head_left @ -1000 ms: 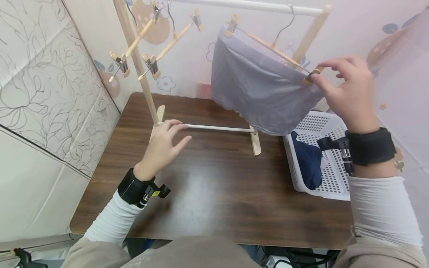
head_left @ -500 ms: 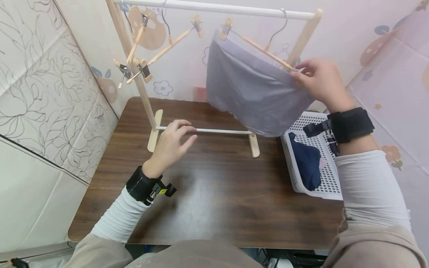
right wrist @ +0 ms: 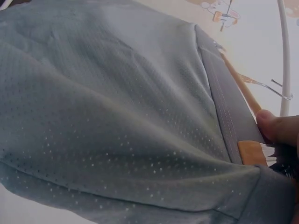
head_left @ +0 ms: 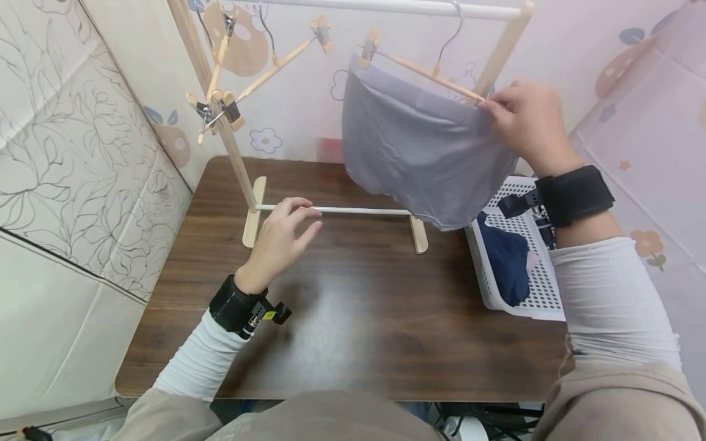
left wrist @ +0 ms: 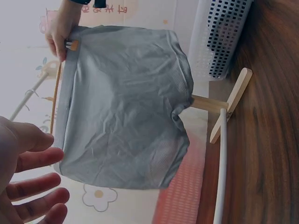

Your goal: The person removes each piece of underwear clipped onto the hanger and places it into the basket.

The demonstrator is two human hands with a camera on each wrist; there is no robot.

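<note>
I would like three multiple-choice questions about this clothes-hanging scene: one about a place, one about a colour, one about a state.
1. Where is the white basket?
A. on the table's right side
B. under the table
C. on the rack's top rail

2. What colour is the garment on the hanger?
A. red
B. grey
C. yellow

3. What is the left hand doing?
A. gripping the garment
B. holding a clip
C. hovering open near the rack's lower bar

Answers: 1 A, the basket sits at the table's right edge. 2 B, the fabric is grey. 3 C, its fingers are relaxed and hold nothing.
</note>
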